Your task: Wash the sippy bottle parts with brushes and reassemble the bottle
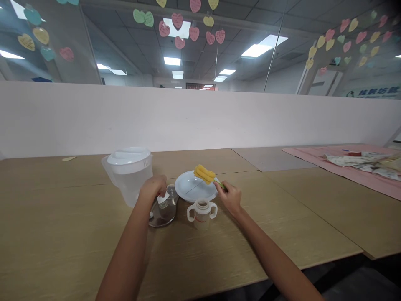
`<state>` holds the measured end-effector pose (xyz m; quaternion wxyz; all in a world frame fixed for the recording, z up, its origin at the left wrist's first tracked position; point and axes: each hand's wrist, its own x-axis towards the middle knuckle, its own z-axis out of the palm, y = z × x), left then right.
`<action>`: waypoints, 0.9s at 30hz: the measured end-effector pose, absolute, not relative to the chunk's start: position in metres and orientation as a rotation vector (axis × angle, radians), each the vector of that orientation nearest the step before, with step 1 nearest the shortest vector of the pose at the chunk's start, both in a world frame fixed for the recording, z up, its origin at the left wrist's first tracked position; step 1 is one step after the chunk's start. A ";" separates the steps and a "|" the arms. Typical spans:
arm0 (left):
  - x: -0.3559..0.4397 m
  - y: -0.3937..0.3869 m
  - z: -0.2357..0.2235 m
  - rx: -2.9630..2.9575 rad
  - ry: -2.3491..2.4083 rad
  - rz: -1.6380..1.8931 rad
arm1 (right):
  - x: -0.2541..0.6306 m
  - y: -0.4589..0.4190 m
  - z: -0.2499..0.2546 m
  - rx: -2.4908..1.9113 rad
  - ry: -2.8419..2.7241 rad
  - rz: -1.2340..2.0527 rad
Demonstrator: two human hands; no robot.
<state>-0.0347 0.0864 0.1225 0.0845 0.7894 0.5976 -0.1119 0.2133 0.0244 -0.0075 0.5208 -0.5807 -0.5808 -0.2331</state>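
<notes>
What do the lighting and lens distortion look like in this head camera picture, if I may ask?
Head view: ceiling lights give even light, with faint shadows; the plate shows soft glare; the wide lens bends the partition's top edge.

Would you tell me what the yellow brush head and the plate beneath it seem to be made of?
The yellow brush head looks like soft foam sponge, matte and puffy. The plate seems smooth white plastic or ceramic; its sheen cannot settle which.
</notes>
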 end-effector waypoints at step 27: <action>-0.037 0.095 0.108 2.245 1.754 -0.359 | 0.214 0.025 -0.010 -1.367 -1.419 -0.571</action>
